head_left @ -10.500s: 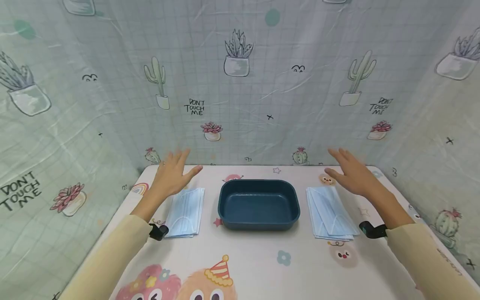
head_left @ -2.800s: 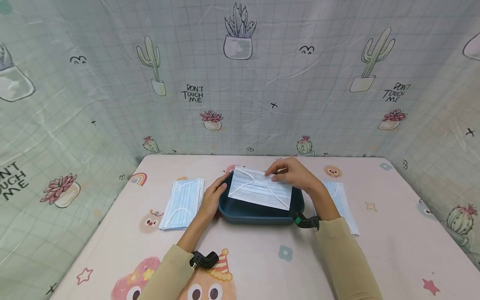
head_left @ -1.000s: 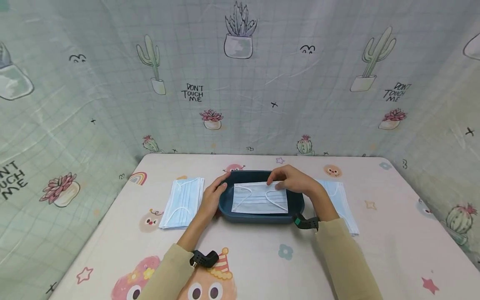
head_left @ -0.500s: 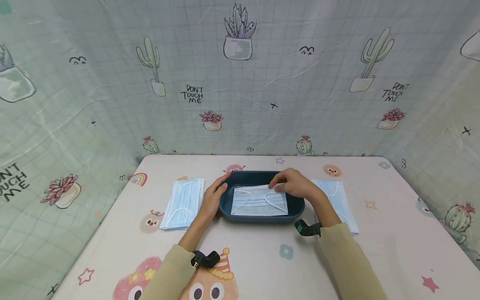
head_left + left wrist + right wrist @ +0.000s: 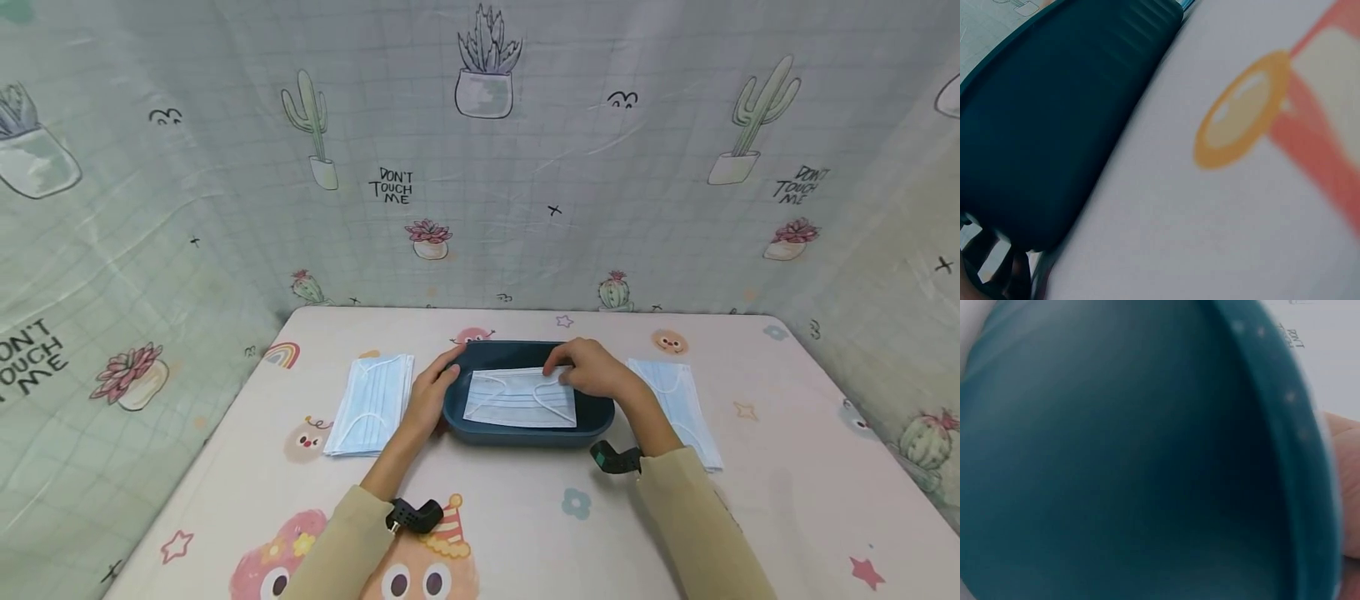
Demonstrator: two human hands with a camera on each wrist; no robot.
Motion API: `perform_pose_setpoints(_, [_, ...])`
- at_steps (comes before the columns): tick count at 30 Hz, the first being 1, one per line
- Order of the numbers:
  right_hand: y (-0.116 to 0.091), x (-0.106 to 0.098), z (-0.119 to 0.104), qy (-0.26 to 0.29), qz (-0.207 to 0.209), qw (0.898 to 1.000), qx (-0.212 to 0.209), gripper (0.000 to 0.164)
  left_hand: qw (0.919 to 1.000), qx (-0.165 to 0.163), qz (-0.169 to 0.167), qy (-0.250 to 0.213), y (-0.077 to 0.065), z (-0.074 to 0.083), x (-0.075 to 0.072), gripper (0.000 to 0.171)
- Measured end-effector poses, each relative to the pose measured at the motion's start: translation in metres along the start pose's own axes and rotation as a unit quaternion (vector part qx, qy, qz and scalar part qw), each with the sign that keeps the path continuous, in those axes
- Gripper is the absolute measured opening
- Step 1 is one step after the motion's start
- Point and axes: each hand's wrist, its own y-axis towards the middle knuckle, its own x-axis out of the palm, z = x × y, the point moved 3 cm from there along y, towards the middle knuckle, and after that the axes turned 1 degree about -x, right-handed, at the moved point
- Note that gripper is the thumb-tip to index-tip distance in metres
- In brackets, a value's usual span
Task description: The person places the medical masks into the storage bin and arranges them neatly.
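A light blue face mask [image 5: 510, 404] with white ear loops lies crosswise in the dark blue-green rectangular box [image 5: 525, 438]. My right hand [image 5: 596, 371] reaches over the box's right side, curled fingers and thumb pinching the mask's upper right edge. At the opposite end, my left hand [image 5: 427, 396] grips the box's left rim, thumb on top and fingers outside. The box wall [image 5: 1054, 125] fills much of the left wrist view, with dark fingers at the lower left. In the right wrist view the box [image 5: 1147, 456] hides the mask; part of a hand [image 5: 1349, 481] shows at the right.
A stack of face masks [image 5: 371, 404] lies left of the box. More masks [image 5: 678, 404] lie to its right, partly behind my right forearm. The patterned white table [image 5: 525, 533] meets a printed cloth backdrop [image 5: 525, 167] behind and at the sides.
Both hands first hovered open over the two stacks. Later the mask was held tilted above the box, then lowered into it. Over the last second it has shifted only slightly.
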Motion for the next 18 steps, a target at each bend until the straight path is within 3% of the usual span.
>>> perform_pose_setpoints(5, [-0.0004,0.0009,0.0045,-0.025,-0.004,1.000,0.011,0.023,0.9999,-0.010,-0.001,0.004,0.0001,-0.0010,0.0006,0.043])
perform_pose_setpoints(13, [0.0013,0.0042,-0.0010,-0.060,-0.010,0.998,0.011,0.043,0.9998,-0.003,0.004,0.019,0.0008,-0.0027,-0.0005,0.043])
perform_pose_setpoints(18, [0.0018,0.0046,-0.0016,-0.070,-0.013,0.997,0.021,0.044,0.9999,0.000,0.000,0.016,0.0020,-0.0035,0.0003,0.043])
